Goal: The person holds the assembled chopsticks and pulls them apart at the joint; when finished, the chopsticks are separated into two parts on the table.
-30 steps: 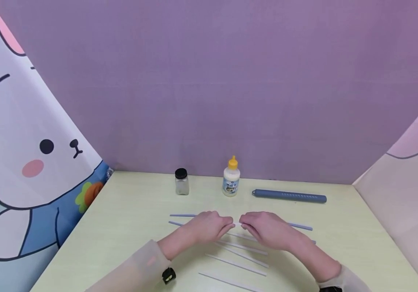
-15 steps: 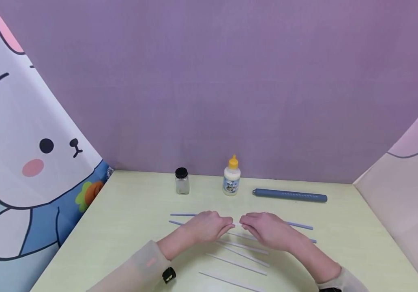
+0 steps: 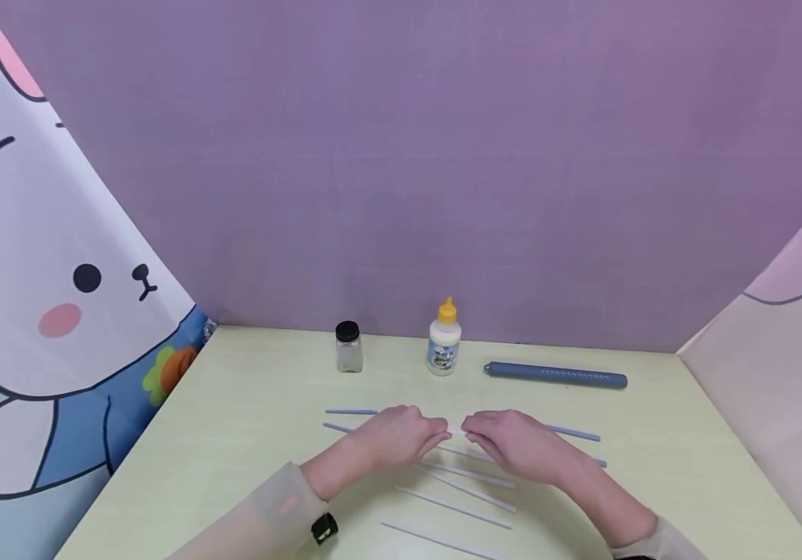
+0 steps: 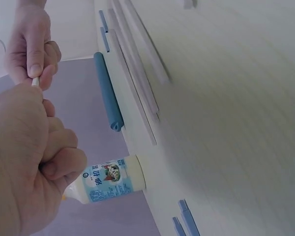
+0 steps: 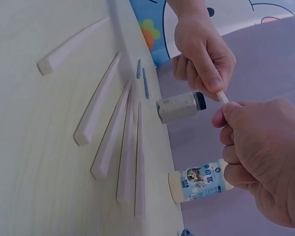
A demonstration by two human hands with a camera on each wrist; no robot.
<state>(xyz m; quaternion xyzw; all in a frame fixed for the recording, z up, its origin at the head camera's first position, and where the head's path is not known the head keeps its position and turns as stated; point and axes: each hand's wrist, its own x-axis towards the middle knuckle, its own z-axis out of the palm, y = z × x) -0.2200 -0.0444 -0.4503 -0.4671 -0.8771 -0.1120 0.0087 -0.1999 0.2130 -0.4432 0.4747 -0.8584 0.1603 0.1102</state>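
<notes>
Above the middle of the table, my left hand (image 3: 401, 435) and right hand (image 3: 516, 445) face each other, fingertips nearly meeting. Between them shows a short length of a thin white stick (image 5: 222, 97); the rest is hidden in the fingers. Each hand pinches it between thumb and curled fingers, also seen in the left wrist view. Below the hands, several pale tapered sticks (image 3: 453, 507) with squared thick ends lie fanned across the table. Slim blue sticks (image 3: 574, 432) lie behind and partly under the hands in the head view.
At the back of the table (image 3: 260, 435) stand a small clear jar (image 3: 349, 356) with a black lid and a white squeeze bottle (image 3: 443, 354) with a yellow nozzle cap. A blue-grey tube (image 3: 555, 375) lies at the back right. A purple cloth (image 3: 415, 171) hangs behind.
The right hand has sunk very slightly, and the gap between the fingertips looks a touch wider. The left hand keeps its place and the sticks on the table have not moved.
</notes>
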